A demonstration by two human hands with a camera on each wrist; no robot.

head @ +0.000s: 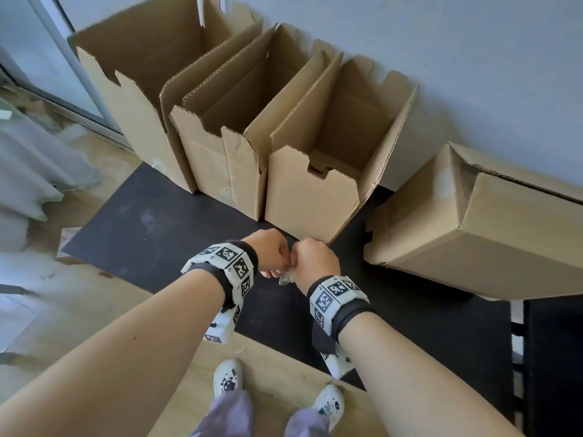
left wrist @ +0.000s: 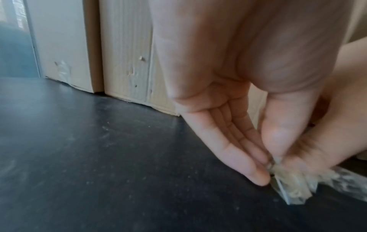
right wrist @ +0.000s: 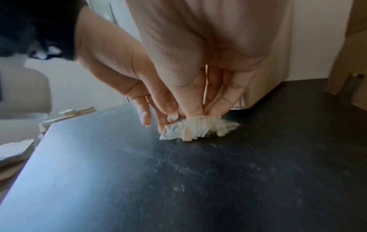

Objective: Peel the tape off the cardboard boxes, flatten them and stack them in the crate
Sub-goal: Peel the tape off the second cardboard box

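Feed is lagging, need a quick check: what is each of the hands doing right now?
Left hand: fingertips pinch the crumpled clear tape.
Right hand: fingers also pinch the same wad of tape.

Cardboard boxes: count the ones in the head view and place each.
4. Three stand open in a row against the wall: largest at left, middle, right. The fourth lies on its side further right. Others may be out of frame.
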